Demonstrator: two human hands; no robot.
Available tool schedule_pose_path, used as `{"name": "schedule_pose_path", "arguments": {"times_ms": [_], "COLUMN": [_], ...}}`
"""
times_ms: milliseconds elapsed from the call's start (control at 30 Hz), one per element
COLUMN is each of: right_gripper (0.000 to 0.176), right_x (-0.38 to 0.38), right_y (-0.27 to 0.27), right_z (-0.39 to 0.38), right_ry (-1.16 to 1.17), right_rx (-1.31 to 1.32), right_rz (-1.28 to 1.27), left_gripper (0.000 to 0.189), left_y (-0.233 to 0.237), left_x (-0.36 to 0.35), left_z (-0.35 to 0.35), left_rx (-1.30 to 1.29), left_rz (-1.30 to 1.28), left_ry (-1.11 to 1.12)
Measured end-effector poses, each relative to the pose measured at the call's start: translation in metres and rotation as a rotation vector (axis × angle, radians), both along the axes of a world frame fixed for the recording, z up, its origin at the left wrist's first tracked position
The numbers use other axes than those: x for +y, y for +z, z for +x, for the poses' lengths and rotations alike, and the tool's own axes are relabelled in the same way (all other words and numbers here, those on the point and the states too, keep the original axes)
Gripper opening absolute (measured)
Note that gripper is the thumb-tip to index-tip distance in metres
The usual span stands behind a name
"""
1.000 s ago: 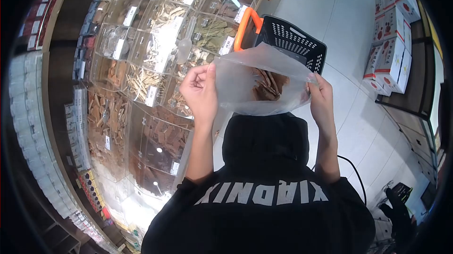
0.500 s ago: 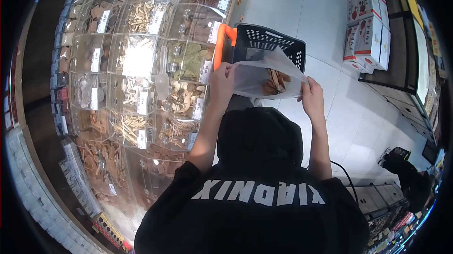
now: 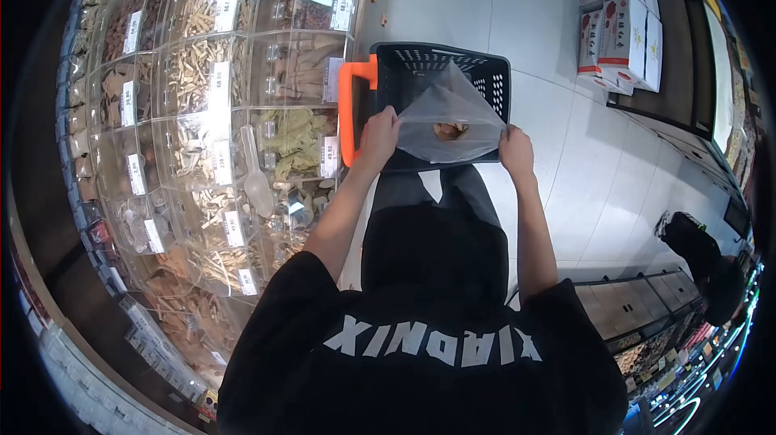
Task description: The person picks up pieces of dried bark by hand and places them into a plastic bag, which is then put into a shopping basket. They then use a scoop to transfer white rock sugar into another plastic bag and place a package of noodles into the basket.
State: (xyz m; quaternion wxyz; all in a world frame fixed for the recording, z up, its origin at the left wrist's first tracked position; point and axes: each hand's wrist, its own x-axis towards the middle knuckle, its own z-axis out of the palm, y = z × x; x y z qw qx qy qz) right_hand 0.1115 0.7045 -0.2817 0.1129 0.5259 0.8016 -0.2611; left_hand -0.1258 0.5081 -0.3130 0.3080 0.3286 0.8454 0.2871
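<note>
Holds the bag (image 3: 453, 111) over the basket (image 3: 406, 57), stretched crosswise, clamped between fingers of left hand (image 3: 377, 139) and right hand (image 3: 517, 151).

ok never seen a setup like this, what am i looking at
No machine here, just a person in a black top. One camera worn on the head looks forward and down, giving this view. The left grip and right grip, both bare hands, hold a see-through plastic bag between them, with brown pieces inside. Below it is a black basket with an orange handle; whether the bag touches it, I can't tell. To the left, clear bins of dried-looking goods carry price tags, with a plastic scoop among them.
</note>
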Motion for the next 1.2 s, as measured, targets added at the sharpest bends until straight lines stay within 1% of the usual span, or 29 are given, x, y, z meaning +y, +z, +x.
{"name": "schedule_pose_path", "arguments": {"times_ms": [33, 100, 133, 167, 233, 267, 300, 367, 400, 433, 467, 500, 533, 567, 667, 700, 767, 800, 867, 900, 933, 967, 1000, 1033, 1067, 1100, 1167, 1200], "right_gripper": [0.029, 0.029, 0.03, 0.03, 0.03, 0.031, 0.031, 0.031, 0.03, 0.03, 0.03, 0.03, 0.031, 0.031, 0.035, 0.035, 0.035, 0.034, 0.035, 0.037, 0.037, 0.037, 0.038, 0.039, 0.04, 0.04, 0.039, 0.036], "right_x": [0.006, 0.012, 0.012, 0.012, 0.017, 0.018, 0.019, 0.011, 0.006, -0.002, -0.004, -0.007, -0.009, -0.011, -0.023, -0.024, -0.027, -0.029, -0.034, -0.035, -0.041, -0.041, -0.043, -0.044, -0.049, -0.054, -0.062, -0.066], "right_y": [-0.019, -0.059, -0.079, -0.097, -0.129, -0.144, -0.164, -0.205, -0.224, -0.241, -0.253, -0.265, -0.278, -0.287, -0.318, -0.329, -0.345, -0.347, -0.354, -0.36, -0.364, -0.364, -0.363, -0.36, -0.364, -0.359, -0.338, -0.308], "right_z": [0.0, 0.004, 0.007, 0.009, 0.004, 0.001, -0.002, -0.003, -0.002, -0.001, -0.007, -0.012, -0.014, -0.02, -0.032, -0.034, -0.037, -0.038, -0.034, -0.032, -0.03, -0.029, -0.028, -0.029, -0.023, -0.025, -0.033, -0.045], "right_ry": [0.008, 0.008, 0.058, 0.054, 0.115, 0.125, 0.131, -0.002, 0.111, 0.109, 0.214, 0.317, 0.333, 0.329, 0.214, 0.213, 0.188, 0.133, 0.169, 0.207, 0.198, 0.202, 0.157, 0.111, 0.111, 0.119, 0.077, 0.091], "right_rx": [0.0, -0.051, -0.02, -0.029, -0.02, -0.02, -0.025, 0.039, 0.061, 0.055, 0.012, -0.032, -0.026, -0.035, 0.018, 0.005, -0.028, -0.073, -0.066, -0.049, -0.006, -0.006, 0.004, 0.016, 0.06, 0.065, 0.131, 0.155], "right_rz": [-0.009, -0.159, -0.117, -0.131, -0.166, -0.224, -0.234, -0.457, -0.407, -0.418, -0.389, -0.362, -0.406, -0.421, -0.473, -0.491, -0.561, -0.57, -0.571, -0.559, -0.492, -0.492, -0.543, -0.589, -0.572, -0.566, -0.605, -0.608], "left_gripper": [0.017, 0.017, 0.016, 0.016, 0.015, 0.012, 0.012, 0.011, 0.011, 0.015, 0.021, 0.021, 0.024, 0.028, 0.028, 0.028, 0.023, 0.023, 0.019, 0.019, 0.015, 0.012, 0.012, 0.012, 0.016, 0.016, 0.015, 0.014], "left_y": [-0.01, -0.029, -0.04, -0.051, -0.075, -0.078, -0.088, -0.109, -0.117, -0.125, -0.138, -0.153, -0.166, -0.18, -0.197, -0.209, -0.234, -0.245, -0.256, -0.256, -0.254, -0.248, -0.238, -0.227, -0.212, -0.185, -0.104, -0.061], "left_x": [0.003, 0.009, 0.011, 0.013, 0.022, 0.028, 0.033, 0.035, 0.033, 0.031, 0.033, 0.036, 0.034, 0.03, 0.035, 0.031, 0.024, 0.021, 0.023, 0.024, 0.027, 0.029, 0.029, 0.029, 0.03, 0.033, 0.044, 0.045], "left_z": [-0.001, -0.002, -0.001, 0.001, 0.003, 0.002, 0.002, 0.005, 0.009, 0.015, 0.016, 0.017, 0.022, 0.025, 0.026, 0.027, 0.026, 0.028, 0.031, 0.032, 0.031, 0.03, 0.03, 0.03, 0.028, 0.025, 0.015, 0.012], "left_rx": [0.033, 0.034, 0.037, 0.027, 0.127, 0.076, 0.072, 0.08, 0.073, 0.059, 0.047, 0.042, 0.043, 0.044, -0.04, -0.054, -0.119, -0.129, -0.104, -0.108, -0.148, -0.188, -0.186, -0.137, -0.085, -0.079, -0.125, -0.015], "left_rz": [-0.046, -0.069, -0.075, -0.089, -0.174, -0.268, -0.278, -0.49, -0.504, -0.555, -0.595, -0.598, -0.608, -0.62, -0.62, -0.638, -0.58, -0.593, -0.618, -0.62, -0.614, -0.606, -0.608, -0.477, -0.341, -0.334, -0.171, -0.061], "left_ry": [-0.023, 0.025, 0.064, 0.061, 0.109, 0.135, 0.141, 0.161, 0.159, 0.152, 0.143, 0.139, 0.141, 0.145, 0.149, 0.147, 0.171, 0.171, 0.19, 0.192, 0.242, 0.292, 0.298, 0.297, 0.295, 0.302, 0.327, 0.365]}}
